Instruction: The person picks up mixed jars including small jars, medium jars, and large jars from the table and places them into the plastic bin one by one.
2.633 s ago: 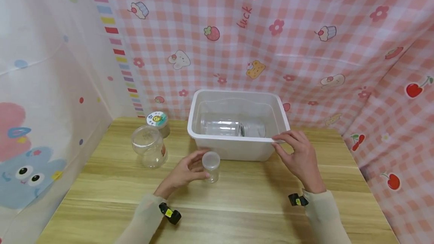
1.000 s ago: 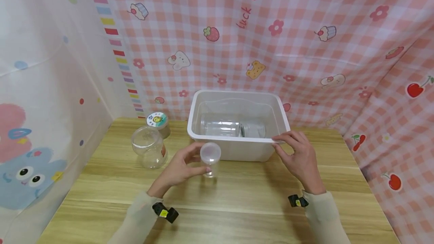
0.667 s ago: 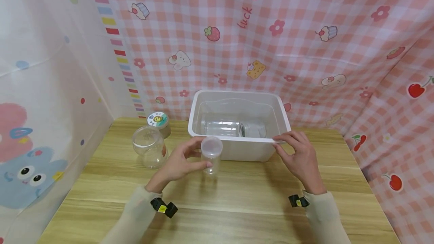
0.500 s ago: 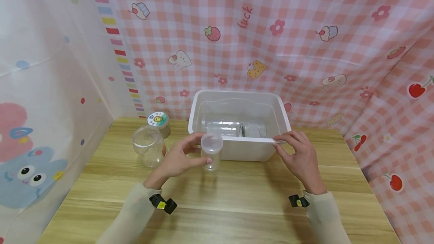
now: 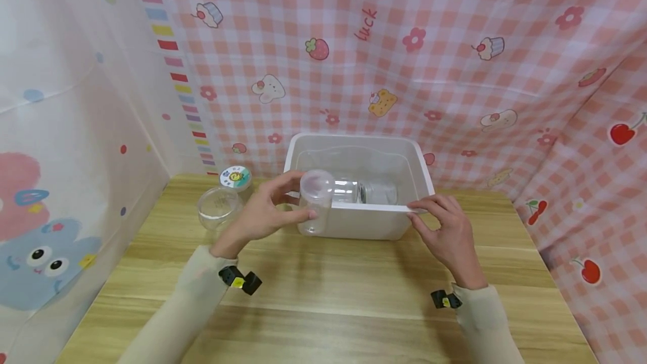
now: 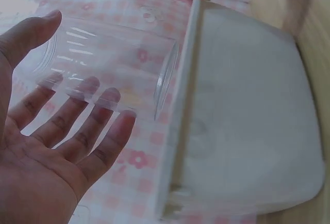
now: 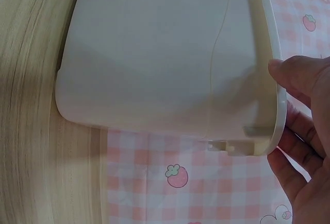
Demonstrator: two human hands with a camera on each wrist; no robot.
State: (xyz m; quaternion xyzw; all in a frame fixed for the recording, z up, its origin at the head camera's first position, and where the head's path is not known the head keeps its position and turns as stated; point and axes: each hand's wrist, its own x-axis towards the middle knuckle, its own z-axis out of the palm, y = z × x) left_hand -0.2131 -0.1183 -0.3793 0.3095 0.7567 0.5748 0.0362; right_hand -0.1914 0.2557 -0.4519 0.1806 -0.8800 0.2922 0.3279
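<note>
A small clear plastic jar [image 5: 314, 206] with a translucent lid is held upright by my left hand [image 5: 268, 212], thumb on one side and fingers on the other. It overlaps the front left corner of a white plastic bin [image 5: 369, 223] in the head view. The left wrist view shows the clear jar [image 6: 113, 64] between thumb and fingertips, beside the bin's rim [image 6: 180, 105]. My right hand [image 5: 445, 235] pinches the bin's front right rim; in the right wrist view its thumb lies on one face of the rim [image 7: 278, 80] and the fingers on the other. Clear jars [image 5: 381, 192] lie on their sides inside the bin.
Left of my left hand stands a wide clear jar [image 5: 217, 209], partly hidden by that hand. Behind it is a jar with a printed lid [image 5: 236, 177]. The wooden table [image 5: 354, 308] meets a pink checked cloth [image 5: 323, 83] behind the bin.
My left hand has lifted the small jar from the table, up and away from me toward the bin's front left corner. The right hand keeps its hold on the rim.
</note>
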